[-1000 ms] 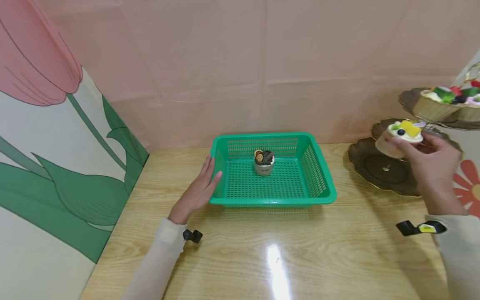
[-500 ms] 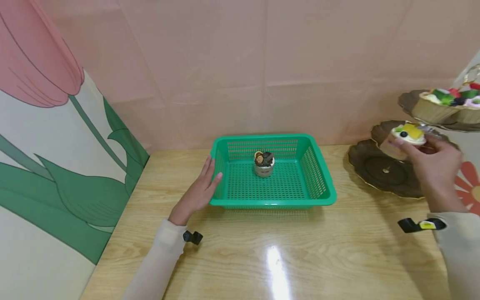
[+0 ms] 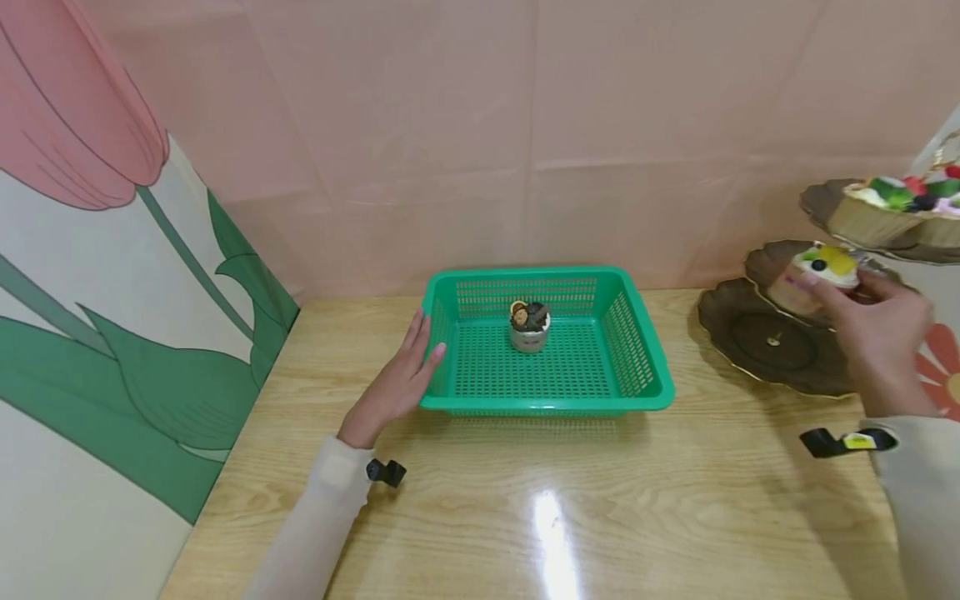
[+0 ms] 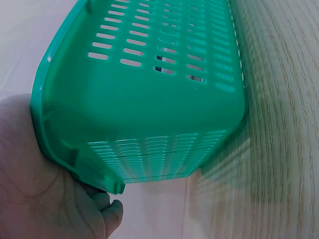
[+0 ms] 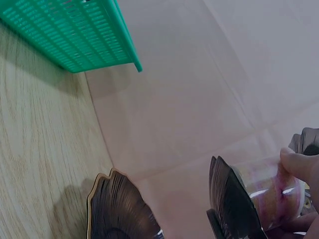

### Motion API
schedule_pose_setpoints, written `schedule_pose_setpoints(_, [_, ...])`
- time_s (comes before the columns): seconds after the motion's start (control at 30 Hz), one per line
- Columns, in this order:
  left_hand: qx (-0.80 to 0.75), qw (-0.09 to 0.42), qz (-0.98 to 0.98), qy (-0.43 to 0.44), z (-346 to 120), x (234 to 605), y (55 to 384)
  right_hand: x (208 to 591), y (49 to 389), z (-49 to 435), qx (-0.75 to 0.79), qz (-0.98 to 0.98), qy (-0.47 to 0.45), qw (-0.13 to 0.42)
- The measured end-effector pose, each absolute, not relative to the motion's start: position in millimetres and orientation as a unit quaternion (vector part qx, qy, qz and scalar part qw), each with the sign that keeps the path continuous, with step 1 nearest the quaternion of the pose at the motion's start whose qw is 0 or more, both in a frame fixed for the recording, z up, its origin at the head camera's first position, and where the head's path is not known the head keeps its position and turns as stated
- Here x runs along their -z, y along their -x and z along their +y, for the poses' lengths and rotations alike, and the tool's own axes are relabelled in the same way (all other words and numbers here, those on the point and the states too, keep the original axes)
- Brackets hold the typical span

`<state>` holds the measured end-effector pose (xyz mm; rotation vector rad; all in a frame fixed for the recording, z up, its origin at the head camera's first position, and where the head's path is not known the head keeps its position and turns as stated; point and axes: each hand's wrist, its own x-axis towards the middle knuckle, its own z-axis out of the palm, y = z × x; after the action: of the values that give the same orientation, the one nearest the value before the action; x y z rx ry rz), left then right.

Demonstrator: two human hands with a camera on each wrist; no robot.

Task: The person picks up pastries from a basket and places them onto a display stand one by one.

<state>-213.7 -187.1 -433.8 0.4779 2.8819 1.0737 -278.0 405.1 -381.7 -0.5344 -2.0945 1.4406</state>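
My right hand (image 3: 885,321) grips a small dessert cup (image 3: 797,287) with cream, yellow fruit pieces and a dark berry on top. The cup is at the middle tier (image 3: 780,254) of a brown tiered stand, and in the right wrist view the pink-streaked cup (image 5: 271,191) has its base close against that tier; contact is hard to tell. My left hand (image 3: 393,379) rests with extended fingers against the left rim of a green basket (image 3: 546,407). Inside the basket stands a dessert cup with chocolate and cookie topping (image 3: 529,327). In the left wrist view, my palm (image 4: 45,199) lies along the rim.
The lowest tier (image 3: 772,342) of the stand spreads over the table (image 3: 465,500) to the basket's right. Fruit-topped cupcakes (image 3: 873,215) sit on the top tier, close above my right hand. A pink cloth (image 3: 420,150) hangs behind the table.
My right hand has shifted slightly right and down with the fruit cup, bringing it to the middle tier. My left hand, the basket and the chocolate cup stay where they were.
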Motion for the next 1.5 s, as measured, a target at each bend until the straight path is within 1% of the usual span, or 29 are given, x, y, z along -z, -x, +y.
schedule_pose_setpoints(0.13, [-0.343, 0.014, 0.927, -0.154, -187, 434, 214, 383, 281, 407, -0.538, -0.773, 0.201, 0.27])
schedule_pose_setpoints(0.37, [-0.344, 0.015, 0.926, -0.154, -187, 434, 214, 384, 280, 409, -0.5, -0.801, 0.201, 0.26])
schedule_pose_setpoints(0.77, [-0.348, 0.017, 0.925, -0.153, -186, 434, 215, 382, 280, 408, -0.454, -0.829, 0.175, 0.275])
schedule_pose_setpoints(0.97, [-0.348, 0.019, 0.925, -0.152, -186, 433, 214, 380, 278, 408, -0.395, -0.867, 0.175, 0.25])
schedule_pose_setpoints(1.07, [-0.348, 0.019, 0.925, -0.151, -186, 432, 213, 380, 276, 410, -0.368, -0.884, 0.161, 0.241])
schedule_pose_setpoints(1.2, [-0.349, 0.019, 0.925, -0.151, -186, 432, 212, 380, 273, 412, -0.336, -0.9, 0.13, 0.247])
schedule_pose_setpoints(1.5, [-0.354, 0.018, 0.923, -0.152, -186, 431, 212, 376, 260, 408, -0.367, -0.895, 0.087, 0.239])
